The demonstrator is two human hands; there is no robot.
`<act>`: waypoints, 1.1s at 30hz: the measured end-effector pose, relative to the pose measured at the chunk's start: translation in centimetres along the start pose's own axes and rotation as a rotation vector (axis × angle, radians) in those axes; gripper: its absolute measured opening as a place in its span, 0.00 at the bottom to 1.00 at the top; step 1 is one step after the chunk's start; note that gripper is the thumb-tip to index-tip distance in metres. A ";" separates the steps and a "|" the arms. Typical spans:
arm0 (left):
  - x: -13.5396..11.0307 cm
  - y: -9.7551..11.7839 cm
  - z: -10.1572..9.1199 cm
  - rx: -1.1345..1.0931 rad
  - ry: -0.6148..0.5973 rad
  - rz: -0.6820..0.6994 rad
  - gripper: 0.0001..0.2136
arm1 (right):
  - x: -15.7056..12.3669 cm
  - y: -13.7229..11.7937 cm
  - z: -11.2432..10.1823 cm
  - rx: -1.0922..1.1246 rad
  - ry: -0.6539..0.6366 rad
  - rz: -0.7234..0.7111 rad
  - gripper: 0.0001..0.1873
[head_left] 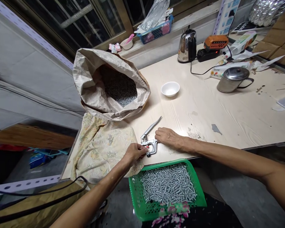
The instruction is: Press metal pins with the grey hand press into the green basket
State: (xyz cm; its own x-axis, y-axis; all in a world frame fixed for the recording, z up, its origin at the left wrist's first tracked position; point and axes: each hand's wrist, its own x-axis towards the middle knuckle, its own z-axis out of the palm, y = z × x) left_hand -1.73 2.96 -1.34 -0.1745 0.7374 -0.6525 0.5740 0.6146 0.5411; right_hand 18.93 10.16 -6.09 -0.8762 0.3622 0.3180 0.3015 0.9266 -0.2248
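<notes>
Silver hand-press pliers [152, 146] with a spring and a red part in the jaw lie over the table near its front edge. My right hand [167, 136] is closed around one of their handles, while the other handle stands spread away to the upper side. At the jaw, my left hand [134, 153] pinches with thumb and finger; whatever sits between the fingertips is too small to make out. Left of it, a few metal screws [110, 139] lie on a floral cloth [92, 158]. Below the hands is a green basket [134, 196] holding many silver screws [168, 183].
A large open sack [85, 72] of metal pieces stands at the back left. Behind the pliers is a white bowl [170, 89]. Farther right are a steel mug [234, 80], a kettle [186, 46] and an orange battery [216, 42] on a charger, with a cord.
</notes>
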 end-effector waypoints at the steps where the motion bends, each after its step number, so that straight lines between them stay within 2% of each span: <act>1: -0.1 0.0 0.0 -0.002 -0.009 -0.002 0.17 | 0.0 0.1 0.2 -0.001 0.010 -0.003 0.09; 6: -0.3 0.1 0.4 -0.049 -0.022 -0.001 0.17 | -0.1 0.3 0.8 0.037 0.020 -0.001 0.07; 11: -0.2 -0.3 0.7 -0.064 0.036 0.004 0.18 | 0.2 0.3 -0.7 0.089 -0.090 0.091 0.06; 12: -0.3 -0.4 0.8 -0.059 0.048 0.014 0.18 | 0.2 0.4 -1.0 0.089 -0.088 0.115 0.13; 15: -0.3 -0.6 0.9 -0.044 0.071 0.031 0.19 | 0.5 1.5 -2.1 0.062 -0.091 0.175 0.43; 17: -0.4 -0.6 0.9 -0.036 0.081 0.023 0.19 | 0.9 2.5 -2.7 0.047 -0.165 0.194 0.52; 22: -0.2 -0.8 1.0 -0.018 0.101 0.020 0.19 | 2.1 4.1 -3.8 0.071 -0.313 0.178 0.47; 26: -1.0 -1.0 1.0 0.075 0.096 0.025 0.20 | 2.6 3.7 -4.2 0.028 -0.345 0.181 0.34; 27: -1.4 -1.0 1.1 0.136 0.126 0.058 0.19 | 2.5 3.5 -4.2 0.019 -0.343 0.180 0.30; 29: -2.2 -0.6 1.4 0.296 0.277 0.212 0.16 | 2.4 3.1 -4.2 0.008 -0.322 0.178 0.25; 31: -2.4 0.2 2.0 0.456 0.449 0.447 0.14 | 2.2 2.8 -4.0 -0.008 -0.289 0.172 0.22; 33: -1.8 1.3 2.6 0.571 0.501 0.652 0.19 | 2.0 2.6 -4.0 -0.015 -0.270 0.153 0.24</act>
State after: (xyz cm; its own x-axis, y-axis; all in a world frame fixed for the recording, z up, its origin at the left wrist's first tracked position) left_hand 1.44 1.72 -0.83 0.0701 0.9962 0.0514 0.9531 -0.0821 0.2914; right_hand 19.47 13.68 -2.38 -0.8877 0.4597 0.0252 0.4414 0.8654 -0.2374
